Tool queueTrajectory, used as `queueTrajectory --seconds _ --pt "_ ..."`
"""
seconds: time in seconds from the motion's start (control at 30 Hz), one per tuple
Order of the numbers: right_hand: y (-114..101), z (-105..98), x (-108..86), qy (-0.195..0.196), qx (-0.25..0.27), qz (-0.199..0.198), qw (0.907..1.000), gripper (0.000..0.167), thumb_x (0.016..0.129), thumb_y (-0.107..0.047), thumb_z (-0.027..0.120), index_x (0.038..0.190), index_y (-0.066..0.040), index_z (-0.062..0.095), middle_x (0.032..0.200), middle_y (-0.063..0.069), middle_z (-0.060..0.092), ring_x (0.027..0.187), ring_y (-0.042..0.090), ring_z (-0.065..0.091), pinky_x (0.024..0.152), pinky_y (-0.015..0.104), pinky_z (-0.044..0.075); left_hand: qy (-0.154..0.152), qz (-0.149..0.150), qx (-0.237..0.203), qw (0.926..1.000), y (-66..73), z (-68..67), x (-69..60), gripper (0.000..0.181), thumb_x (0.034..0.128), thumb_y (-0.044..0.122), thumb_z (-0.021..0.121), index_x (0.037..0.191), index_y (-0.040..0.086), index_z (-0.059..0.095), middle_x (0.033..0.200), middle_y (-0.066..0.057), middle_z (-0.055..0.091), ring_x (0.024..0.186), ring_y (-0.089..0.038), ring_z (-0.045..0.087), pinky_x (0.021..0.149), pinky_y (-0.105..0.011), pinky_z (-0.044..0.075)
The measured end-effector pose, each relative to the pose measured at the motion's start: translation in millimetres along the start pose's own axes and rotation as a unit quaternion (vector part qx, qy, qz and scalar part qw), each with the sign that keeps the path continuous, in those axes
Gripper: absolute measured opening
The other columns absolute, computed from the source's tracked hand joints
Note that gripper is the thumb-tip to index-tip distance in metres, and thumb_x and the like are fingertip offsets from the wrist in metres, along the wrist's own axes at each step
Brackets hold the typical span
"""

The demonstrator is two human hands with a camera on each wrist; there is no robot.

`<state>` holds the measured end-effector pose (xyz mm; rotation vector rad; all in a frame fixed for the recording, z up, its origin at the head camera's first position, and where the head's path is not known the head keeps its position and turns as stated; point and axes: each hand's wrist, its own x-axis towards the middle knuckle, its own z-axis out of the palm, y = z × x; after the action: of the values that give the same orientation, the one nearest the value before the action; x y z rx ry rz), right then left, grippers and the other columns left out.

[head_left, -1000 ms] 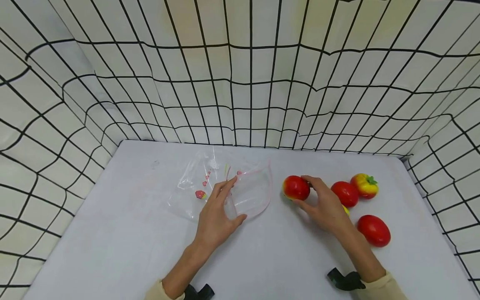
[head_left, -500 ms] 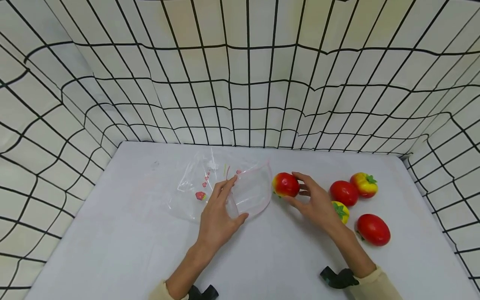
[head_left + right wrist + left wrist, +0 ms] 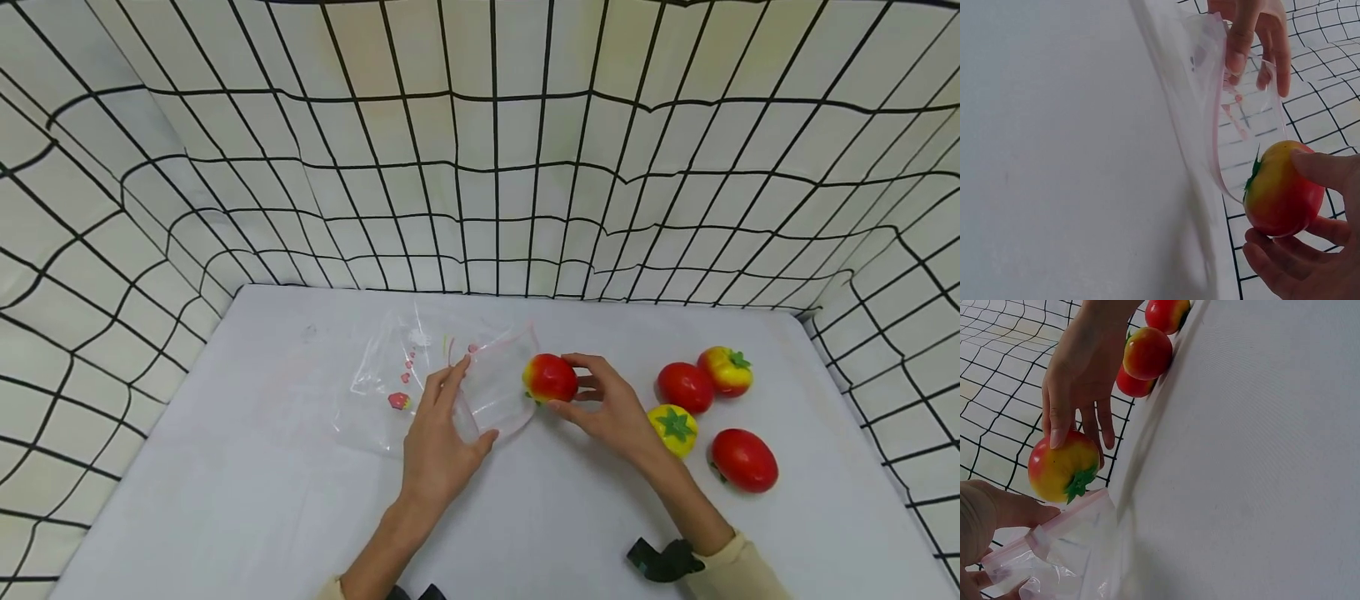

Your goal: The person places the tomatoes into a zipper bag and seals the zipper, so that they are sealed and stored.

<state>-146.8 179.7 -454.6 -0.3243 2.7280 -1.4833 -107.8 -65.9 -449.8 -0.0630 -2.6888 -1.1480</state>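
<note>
My left hand (image 3: 442,462) grips a clear zip bag (image 3: 498,387) at its mouth, thumb and fingers set apart. The bag has a pink-edged opening and small strawberry prints, and its mouth gapes toward the right. My right hand (image 3: 611,412) holds a red and yellow toy tomato (image 3: 552,379) between thumb and fingers, just at the bag's opening. In the right wrist view, the tomato (image 3: 1282,190) has its green leafy top turned toward the bag (image 3: 1217,125). The left wrist view has the tomato (image 3: 1063,465) just above the pink rim, outside the bag.
To the right on the white table (image 3: 247,500) lie a red toy tomato (image 3: 686,387), a red-yellow one (image 3: 727,371), a yellow one with a green top (image 3: 673,429) and a red oval one (image 3: 744,460). A black wire grid (image 3: 480,192) encloses the back and sides.
My right hand has carried the tomato leftward to the bag's opening. More of the yellow tomato shows beside the right wrist. The left hand has barely moved.
</note>
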Motion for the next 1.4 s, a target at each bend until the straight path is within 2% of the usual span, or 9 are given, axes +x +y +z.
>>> queueTrajectory --seconds 0.2,0.57,0.9,1.07,1.4 --pt "-3.4 5.1 1.2 0.004 0.004 -0.012 0.9999 0.076 0.08 -0.015 0.09 0.148 -0.017 0.053 0.145 0.011 0.058 0.125 0.032 0.065 0.098 0.05 0.062 0.017 0.001 0.0 0.9999 2.2 1.2 -1.1 0.104 0.0691 0.014 0.097 0.158 0.029 0.044 0.147 -0.004 0.054 0.129 -0.028 0.061 0.09 -0.048 0.065" --pt "-7.2 12.5 2.4 0.013 0.005 -0.027 0.9995 0.071 0.084 -0.023 0.088 0.146 -0.016 0.056 0.132 0.009 0.061 0.121 0.026 0.062 0.094 0.046 0.064 0.03 -0.025 0.0 0.9992 3.7 1.0 -3.9 0.104 0.0684 0.016 0.097 0.157 0.029 0.045 0.148 -0.003 0.053 0.132 -0.027 0.059 0.091 -0.048 0.064" --pt "-8.0 17.9 6.5 0.012 0.01 -0.02 0.9997 0.072 0.086 -0.026 0.086 0.149 -0.013 0.054 0.135 0.009 0.061 0.123 0.027 0.061 0.095 0.045 0.063 0.032 -0.039 -0.008 0.9987 10.5 0.7 -4.8 0.103 0.0696 0.015 0.097 0.157 0.028 0.044 0.149 -0.004 0.052 0.13 -0.028 0.061 0.089 -0.049 0.065" --pt "-8.4 20.8 7.6 0.009 0.018 -0.013 0.9997 0.072 0.087 -0.025 0.085 0.15 -0.01 0.052 0.139 0.01 0.06 0.126 0.028 0.061 0.097 0.046 0.063 0.033 -0.044 -0.011 0.9984 9.7 0.0 -4.3 0.104 0.0695 0.015 0.097 0.158 0.028 0.044 0.149 -0.003 0.052 0.131 -0.027 0.06 0.091 -0.049 0.064" --pt "-10.8 26.7 10.0 0.008 0.031 -0.01 0.9994 0.069 0.087 -0.021 0.085 0.148 -0.013 0.053 0.141 0.009 0.059 0.128 0.028 0.061 0.098 0.047 0.062 0.042 -0.043 -0.01 0.9982 5.2 -2.4 0.1 0.104 0.068 0.015 0.098 0.157 0.027 0.045 0.148 -0.004 0.052 0.132 -0.027 0.06 0.09 -0.05 0.064"
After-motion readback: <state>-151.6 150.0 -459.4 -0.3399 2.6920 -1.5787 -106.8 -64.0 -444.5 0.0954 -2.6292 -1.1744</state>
